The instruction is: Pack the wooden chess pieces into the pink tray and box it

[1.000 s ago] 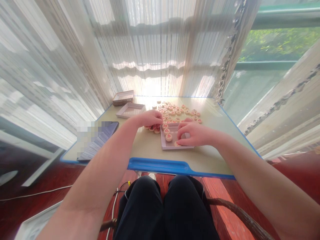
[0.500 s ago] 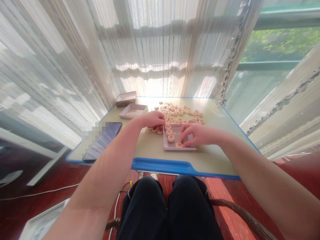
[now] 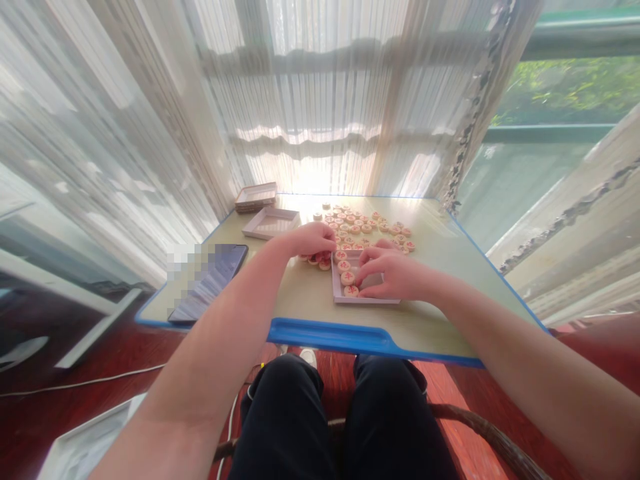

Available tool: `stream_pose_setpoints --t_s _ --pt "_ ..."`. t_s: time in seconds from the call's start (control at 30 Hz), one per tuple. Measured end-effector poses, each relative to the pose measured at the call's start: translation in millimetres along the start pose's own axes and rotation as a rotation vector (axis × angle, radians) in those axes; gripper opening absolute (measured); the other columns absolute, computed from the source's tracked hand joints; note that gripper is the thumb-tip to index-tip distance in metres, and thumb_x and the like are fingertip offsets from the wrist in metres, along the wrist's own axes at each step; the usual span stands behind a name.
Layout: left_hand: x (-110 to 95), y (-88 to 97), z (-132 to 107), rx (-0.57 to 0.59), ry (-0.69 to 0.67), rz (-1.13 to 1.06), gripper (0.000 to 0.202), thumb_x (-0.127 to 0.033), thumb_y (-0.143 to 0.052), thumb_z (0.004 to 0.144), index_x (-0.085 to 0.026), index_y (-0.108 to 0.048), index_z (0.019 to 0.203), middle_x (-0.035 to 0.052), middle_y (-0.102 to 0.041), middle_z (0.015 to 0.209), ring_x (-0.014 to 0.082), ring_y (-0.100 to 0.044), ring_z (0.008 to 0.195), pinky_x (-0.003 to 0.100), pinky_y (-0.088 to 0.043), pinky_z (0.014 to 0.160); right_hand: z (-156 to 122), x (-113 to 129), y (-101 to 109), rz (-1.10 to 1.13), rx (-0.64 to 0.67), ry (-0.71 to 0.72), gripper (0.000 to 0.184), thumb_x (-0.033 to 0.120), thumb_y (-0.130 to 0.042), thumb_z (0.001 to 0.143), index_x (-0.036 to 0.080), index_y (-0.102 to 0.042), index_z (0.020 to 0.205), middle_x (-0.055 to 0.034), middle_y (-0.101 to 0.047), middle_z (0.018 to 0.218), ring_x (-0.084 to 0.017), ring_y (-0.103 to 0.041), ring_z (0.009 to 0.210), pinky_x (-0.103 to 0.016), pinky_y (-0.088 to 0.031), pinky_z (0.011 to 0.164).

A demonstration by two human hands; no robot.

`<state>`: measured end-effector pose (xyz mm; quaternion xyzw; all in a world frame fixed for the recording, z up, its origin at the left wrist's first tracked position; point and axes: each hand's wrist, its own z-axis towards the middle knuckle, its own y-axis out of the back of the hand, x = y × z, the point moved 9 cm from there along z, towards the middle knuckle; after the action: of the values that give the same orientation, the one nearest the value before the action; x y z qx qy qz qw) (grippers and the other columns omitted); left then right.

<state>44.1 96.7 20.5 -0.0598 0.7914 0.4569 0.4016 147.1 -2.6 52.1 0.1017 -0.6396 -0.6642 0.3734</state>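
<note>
Right hand (image 3: 387, 273) slid pinched piece (image 3: 351, 291) into tray (image 3: 370, 301) column; left hand (image 3: 313, 239) clenches loose pieces (image 3: 320, 261).

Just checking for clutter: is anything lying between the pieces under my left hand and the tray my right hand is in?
Nothing loose that shows. The pieces under the left hand sit just beside the tray; only its low left wall lies between. The right hand covers the tray's right part.

Discs (image 3: 367, 225) pale wood w/ red marks. Near tray (image 3: 367, 301) lilac-grey. Table (image 3: 435, 267) beige, blue rim. Phone (image 3: 220, 270), left: black. Curtain (image 3: 310, 100), far: white, vert. stripes. Trousers (image 3: 300, 413) black. Floor (image 3: 125, 353) red-brown.
</note>
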Motion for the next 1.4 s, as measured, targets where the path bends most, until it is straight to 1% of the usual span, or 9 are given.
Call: stream_pose_setpoints --t_s 0.23,0.5,0.63,0.83,0.93,1.07,1.2,1.27,1.4 --pt "0.0 -0.1 -1.7 0.008 0.006 -0.008 0.007 -0.024 -0.056 0.067 -0.018 -0.053 0.069 0.0016 -0.061 0.055 0.0098 -0.05 0.041 0.018 -0.028 0.033 3.0 0.7 -6.9 0.075 0.038 0.021 0.012 0.035 -0.068 0.074 0.028 -0.076 0.079 -0.0035 -0.06 0.087 -0.021 -0.049 0.091 -0.038 -0.035 0.091" --pt "-3.5 1.8 -1.3 -0.026 -0.017 0.017 0.007 -0.024 -0.056 0.066 -0.017 -0.055 0.068 0.0008 -0.059 0.053 0.0094 -0.049 0.041 0.019 -0.03 0.034 4.2 -3.1 2.6 0.0 -0.087 -0.032 0.024 0.048 -0.071 0.068 0.024 -0.073 0.067 -0.0051 -0.059 0.087 -0.023 -0.046 0.091 -0.04 -0.035 0.087" --pt "-2.5 1.7 -0.9 -0.021 -0.02 0.009 0.007 -0.023 -0.056 0.066 -0.017 -0.055 0.068 0.0013 -0.06 0.054 0.0097 -0.05 0.042 0.019 -0.031 0.034 4.9 -1.1 2.5 -0.06 -0.095 -0.039 0.029 0.05 -0.07 0.069 0.022 -0.07 0.063 -0.0053 -0.059 0.086 -0.022 -0.045 0.088 -0.039 -0.035 0.084" --pt "-2.2 0.7 -1.5 0.004 -0.014 -0.003 0.006 -0.023 -0.056 0.066 -0.017 -0.056 0.068 0.002 -0.062 0.055 0.01 -0.051 0.041 0.019 -0.029 0.033 6.3 -2.3 0.6 -0.122 -0.092 -0.053 0.037 0.059 -0.065 0.07 0.023 -0.069 0.064 -0.0061 -0.059 0.083 -0.023 -0.044 0.086 -0.038 -0.035 0.08" --pt "-3.1 1.4 -2.0 -0.004 -0.009 0.009 0.007 -0.023 -0.057 0.066 -0.017 -0.057 0.068 0.0023 -0.062 0.055 0.0096 -0.05 0.041 0.019 -0.029 0.034 6.4 -4.1 0.3 -0.136 -0.091 -0.06 0.038 0.059 -0.063 0.07 0.023 -0.068 0.063 -0.0059 -0.059 0.082 -0.023 -0.044 0.084 -0.039 -0.035 0.079" --pt "-2.8 0.5 -2.3 0.006 -0.009 -0.004 0.007 -0.024 -0.057 0.067 -0.017 -0.057 0.069 0.0023 -0.062 0.056 0.0102 -0.051 0.041 0.019 -0.03 0.034 5.7 -4.5 -0.7 -0.126 -0.078 -0.048 0.034 0.055 -0.064 0.071 0.022 -0.068 0.064 -0.0058 -0.059 0.082 -0.023 -0.046 0.085 -0.039 -0.035 0.081" --pt "-2.4 -0.1 -1.9 0.013 -0.017 -0.003 0.007 -0.024 -0.057 0.067 -0.017 -0.056 0.068 0.0022 -0.062 0.056 0.0099 -0.05 0.041 0.019 -0.03 0.034 5.7 -5.9 -1.5 -0.109 -0.07 -0.052 0.017 0.038 -0.062 0.076 0.025 -0.072 0.073 -0.0046 -0.061 0.083 -0.023 -0.048 0.086 -0.039 -0.035 0.084" --pt "-2.9 0.7 -1.9 0.004 -0.019 0.003 0.007 -0.024 -0.057 0.067 -0.017 -0.057 0.068 0.0023 -0.062 0.056 0.0098 -0.05 0.041 0.02 -0.03 0.034 6.3 -7.4 -2.7 -0.098 -0.06 -0.063 0.014 0.031 -0.06 0.077 0.026 -0.072 0.077 -0.0039 -0.063 0.084 -0.023 -0.049 0.088 -0.038 -0.035 0.085" --pt "-3.4 1.3 -2.7 0.004 -0.01 0.017 0.007 -0.024 -0.057 0.067 -0.017 -0.057 0.068 0.0023 -0.063 0.057 0.01 -0.05 0.042 0.02 -0.031 0.035 8.0 -7.1 -4.7 -0.063 -0.048 -0.05 0.017 0.033 -0.057 0.08 0.025 -0.073 0.08 -0.0036 -0.064 0.085 -0.022 -0.052 0.088 -0.037 -0.035 0.086"
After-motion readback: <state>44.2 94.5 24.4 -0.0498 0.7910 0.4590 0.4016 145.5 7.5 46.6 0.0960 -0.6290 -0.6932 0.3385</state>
